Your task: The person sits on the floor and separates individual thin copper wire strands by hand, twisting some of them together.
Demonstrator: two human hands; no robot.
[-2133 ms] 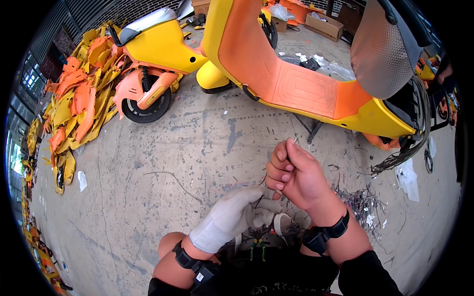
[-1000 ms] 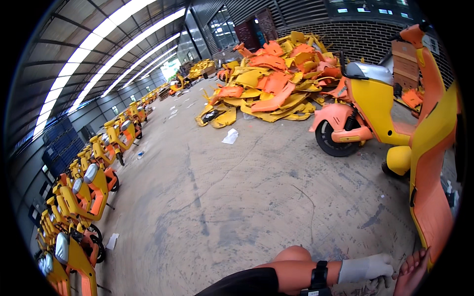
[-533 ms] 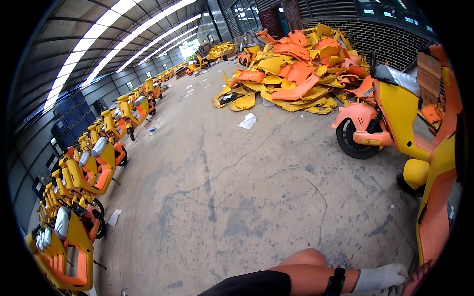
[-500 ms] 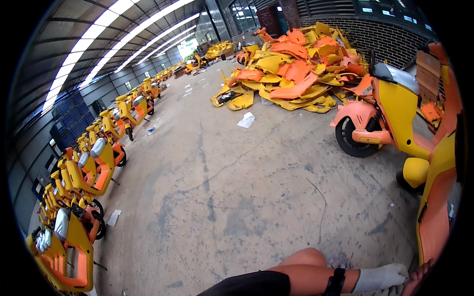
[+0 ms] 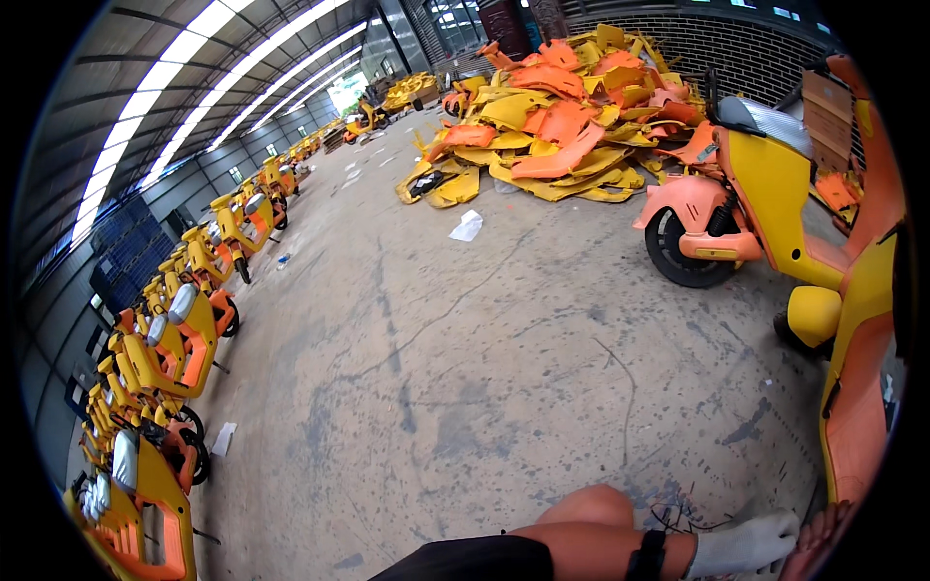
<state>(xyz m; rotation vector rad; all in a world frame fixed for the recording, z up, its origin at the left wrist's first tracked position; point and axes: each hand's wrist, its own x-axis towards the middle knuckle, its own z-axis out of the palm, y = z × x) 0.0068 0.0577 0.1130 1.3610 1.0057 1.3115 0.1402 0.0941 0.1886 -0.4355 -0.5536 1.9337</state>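
Observation:
At the lower right, my left hand [image 5: 748,546] wears a white knit glove, with a black strap on the wrist. Its fingers are bunched together, pointing towards my right hand [image 5: 820,538]. The right hand's bare fingers show only in part, curled close to the gloved fingertips. Whatever lies between the hands, if anything, is too small to make out. Just beyond them rises the orange and yellow body of a scooter [image 5: 857,412]. A bare knee [image 5: 593,504] shows behind my left forearm.
A partly stripped yellow scooter [image 5: 765,189] stands at the right. Behind it is a large heap of yellow and orange body panels [image 5: 552,121]. Long rows of scooters [image 5: 184,320] line the left side. Paper scraps [image 5: 466,226] lie on the concrete floor [image 5: 465,378].
The view has shifted a little, so the heap and the right-hand scooter sit further left and higher. My hands remain close together at the lower right.

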